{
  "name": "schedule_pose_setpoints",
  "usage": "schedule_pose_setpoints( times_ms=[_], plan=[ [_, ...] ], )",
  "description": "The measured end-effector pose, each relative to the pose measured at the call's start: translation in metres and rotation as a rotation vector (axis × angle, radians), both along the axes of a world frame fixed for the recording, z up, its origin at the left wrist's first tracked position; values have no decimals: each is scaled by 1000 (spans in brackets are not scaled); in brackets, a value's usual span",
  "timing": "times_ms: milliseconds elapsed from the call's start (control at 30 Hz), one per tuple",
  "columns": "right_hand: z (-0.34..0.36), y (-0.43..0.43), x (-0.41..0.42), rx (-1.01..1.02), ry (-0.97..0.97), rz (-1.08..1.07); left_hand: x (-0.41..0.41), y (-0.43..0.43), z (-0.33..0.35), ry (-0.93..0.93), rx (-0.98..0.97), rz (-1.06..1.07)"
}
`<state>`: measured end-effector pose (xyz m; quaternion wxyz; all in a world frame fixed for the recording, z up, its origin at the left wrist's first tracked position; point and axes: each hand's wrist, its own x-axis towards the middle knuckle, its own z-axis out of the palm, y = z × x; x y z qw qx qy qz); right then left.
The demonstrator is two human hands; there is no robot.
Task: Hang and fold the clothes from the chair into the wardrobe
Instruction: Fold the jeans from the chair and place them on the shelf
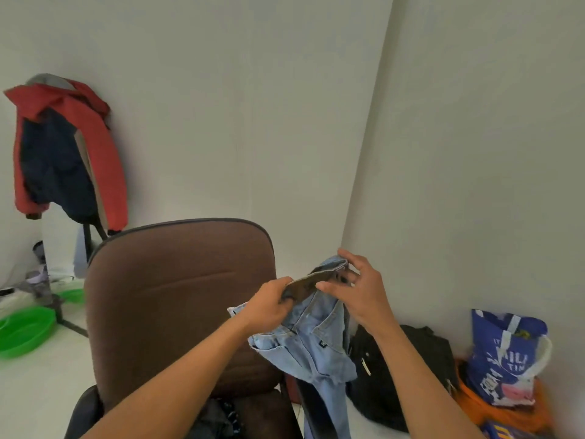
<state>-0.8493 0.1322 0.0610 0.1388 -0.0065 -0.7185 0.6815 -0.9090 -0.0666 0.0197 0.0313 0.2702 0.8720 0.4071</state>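
A pair of light blue jeans (319, 346) hangs in front of me, to the right of the brown office chair (177, 299). My left hand (269, 307) is closed on the waistband with its dark belt. My right hand (357, 289) pinches the upper end of the waistband, some fingers spread. The legs of the jeans drop below the frame. A dark garment (218, 419) lies on the chair's seat. No wardrobe is in view.
A red and navy jacket (66, 153) hangs on a stand at the left. Green plastic basins (23, 331) lie on the floor there. A black bag (411, 375), a blue shopping bag (503, 356) and an orange item sit by the right wall.
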Motion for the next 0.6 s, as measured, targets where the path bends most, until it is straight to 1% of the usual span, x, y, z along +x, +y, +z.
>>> schedule_pose_setpoints(
  times_ms=[67, 200, 267, 367, 433, 533, 600],
  plan=[
    [16, 3, -3, 85, 72, -35, 0, -2, 23, 44, 18, -36],
    [52, 11, -9, 197, 255, -222, 12, -5, 64, 98, 233, -63],
    [76, 14, -9, 286, 346, -304, 20, -5, 88, 164, 313, -82],
    [115, 17, -9, 388, 459, -382, 30, -5, 125, 271, 375, -157],
    [142, 17, -7, 370, 496, -368, 35, -7, 152, 320, 399, -205],
    [176, 14, 0, 238, 543, -250, 38, -11, 193, 422, 363, -292],
    [195, 11, 4, 274, 635, -242, 36, -15, 218, 464, 337, -315]
  ],
)
